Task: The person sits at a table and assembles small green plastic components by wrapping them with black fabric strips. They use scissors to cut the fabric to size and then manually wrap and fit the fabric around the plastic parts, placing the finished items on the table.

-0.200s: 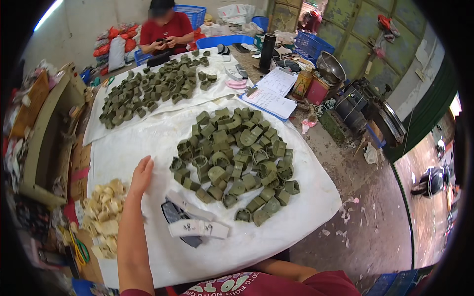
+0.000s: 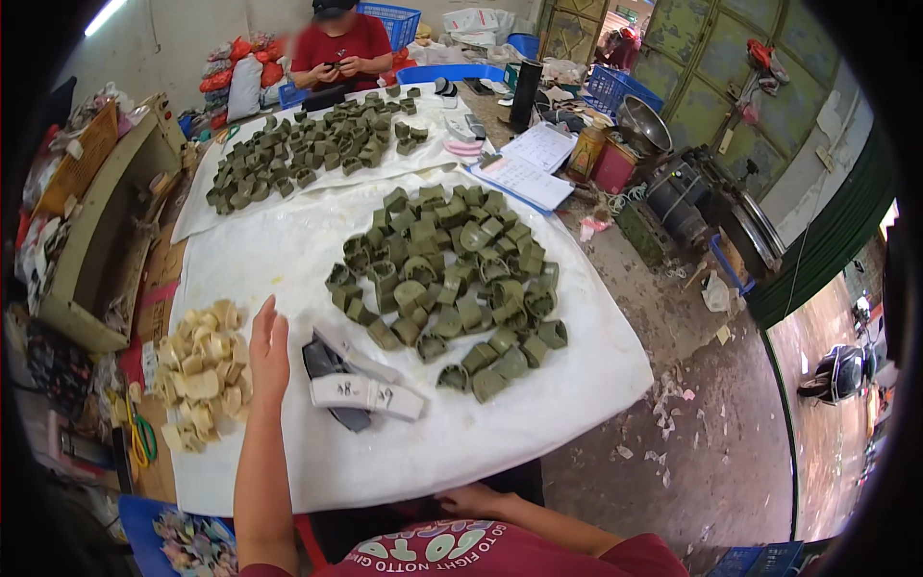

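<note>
My left hand (image 2: 270, 348) is over the white-covered table (image 2: 317, 471), fingers stretched out, holding nothing. It is just right of a pile of cream curved pieces (image 2: 202, 385). To its right lie grey and white curved pieces (image 2: 365, 392), stacked crosswise, with handwriting on the upper white one. Beyond them spreads a large heap of olive-green hollow, cup-like pieces (image 2: 461, 260). My right hand (image 2: 468, 500) rests low by my lap, under the table's near edge; its fingers cannot be made out.
A second heap of green pieces (image 2: 308, 144) covers the far table, where a person (image 2: 341, 58) in red holds a small dark object. A clipboard with papers (image 2: 519, 178) lies at the right edge. Scissors (image 2: 142, 438) and a blue bin of scraps (image 2: 187, 539) are at left.
The view has shifted, and the table sits higher in the picture. My left hand has drawn slightly back toward me, beside the cream pile. My right hand now shows by my lap.
</note>
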